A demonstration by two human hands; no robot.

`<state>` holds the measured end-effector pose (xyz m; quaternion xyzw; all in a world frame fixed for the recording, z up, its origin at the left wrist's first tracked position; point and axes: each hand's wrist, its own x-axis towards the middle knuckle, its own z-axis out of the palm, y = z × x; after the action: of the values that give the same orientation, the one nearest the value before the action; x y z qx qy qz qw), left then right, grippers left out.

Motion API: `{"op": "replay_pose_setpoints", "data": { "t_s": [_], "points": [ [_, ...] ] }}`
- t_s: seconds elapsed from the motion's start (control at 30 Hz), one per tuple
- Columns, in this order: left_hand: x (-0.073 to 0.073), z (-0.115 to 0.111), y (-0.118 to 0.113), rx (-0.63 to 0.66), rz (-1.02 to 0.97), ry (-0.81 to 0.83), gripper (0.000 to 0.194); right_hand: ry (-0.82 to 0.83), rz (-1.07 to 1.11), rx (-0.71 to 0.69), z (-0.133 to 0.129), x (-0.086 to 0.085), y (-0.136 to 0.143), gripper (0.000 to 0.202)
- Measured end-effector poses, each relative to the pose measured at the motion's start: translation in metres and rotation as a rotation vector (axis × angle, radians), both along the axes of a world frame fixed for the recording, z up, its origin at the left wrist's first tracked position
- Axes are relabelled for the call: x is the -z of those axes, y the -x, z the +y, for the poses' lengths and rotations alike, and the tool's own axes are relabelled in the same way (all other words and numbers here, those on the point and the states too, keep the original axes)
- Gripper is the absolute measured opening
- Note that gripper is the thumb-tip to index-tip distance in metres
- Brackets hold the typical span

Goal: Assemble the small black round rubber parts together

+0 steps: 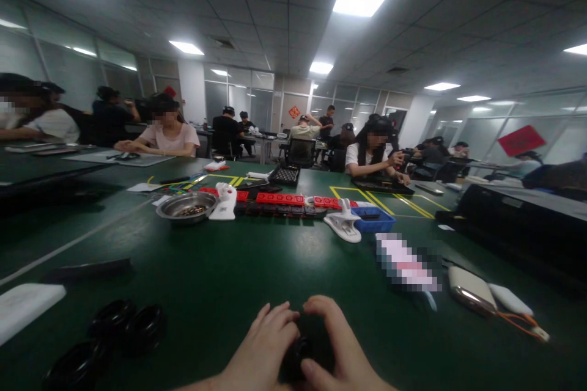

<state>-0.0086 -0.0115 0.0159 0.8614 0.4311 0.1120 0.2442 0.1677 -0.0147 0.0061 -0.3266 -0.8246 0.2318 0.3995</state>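
Note:
At the bottom centre, a black round part (300,351) lies between my two hands, low over the green table (220,275). My left hand (266,345) rests against its left side with the fingers bent over it. My right hand (339,342) curves round its right side, with thumb and forefinger on either side of the part. The lower part of the object is dark and partly hidden by my fingers. Several black rings (147,324) lie on the table at the lower left.
A metal bowl (187,206), white clamps (224,201), a red strip (279,198) and a blue bin (373,220) stand farther back. A power bank (472,287) with an orange cable lies right. A white object (27,308) is at left. People sit beyond.

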Motion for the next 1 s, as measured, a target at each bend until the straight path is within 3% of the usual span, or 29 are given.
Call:
{"op": "replay_pose_setpoints", "data": {
  "t_s": [0.07, 0.17, 0.27, 0.37, 0.43, 0.57, 0.63, 0.73, 0.83, 0.9, 1.0],
  "points": [
    [0.002, 0.001, 0.000, 0.005, 0.002, -0.007, 0.047, 0.011, 0.006, 0.099, 0.000, 0.002, 0.001, 0.039],
    [0.005, 0.003, 0.001, 0.019, 0.001, -0.013, 0.051, -0.002, -0.073, 0.136, 0.000, -0.002, 0.004, 0.034],
    [0.005, 0.001, 0.001, 0.013, -0.015, -0.014, 0.058, 0.003, -0.117, -0.016, -0.001, -0.011, 0.005, 0.021],
    [0.003, -0.001, 0.000, -0.003, -0.044, -0.014, 0.059, -0.022, -0.059, -0.199, -0.001, -0.015, 0.003, 0.040],
    [0.001, -0.002, 0.000, -0.003, -0.053, -0.012, 0.057, -0.013, -0.031, -0.149, -0.001, -0.013, 0.002, 0.046],
    [0.002, -0.001, 0.000, -0.010, -0.065, -0.013, 0.051, 0.060, -0.020, 0.037, -0.002, -0.008, 0.003, 0.037],
    [0.002, -0.001, -0.001, -0.007, -0.074, -0.013, 0.055, 0.066, -0.056, 0.023, -0.003, -0.010, 0.003, 0.034],
    [0.001, -0.001, -0.001, -0.009, -0.055, 0.005, 0.062, 0.062, -0.111, -0.114, -0.002, -0.016, 0.003, 0.025],
    [0.000, -0.002, -0.001, -0.017, -0.022, 0.017, 0.064, 0.077, -0.100, -0.233, -0.001, -0.018, 0.002, 0.042],
    [0.002, -0.002, 0.000, -0.007, -0.032, -0.002, 0.061, 0.095, -0.073, -0.200, -0.001, -0.015, 0.001, 0.051],
    [0.006, 0.000, 0.002, 0.007, -0.065, -0.029, 0.053, 0.127, -0.024, -0.079, -0.002, -0.011, 0.002, 0.044]
  ]
}}
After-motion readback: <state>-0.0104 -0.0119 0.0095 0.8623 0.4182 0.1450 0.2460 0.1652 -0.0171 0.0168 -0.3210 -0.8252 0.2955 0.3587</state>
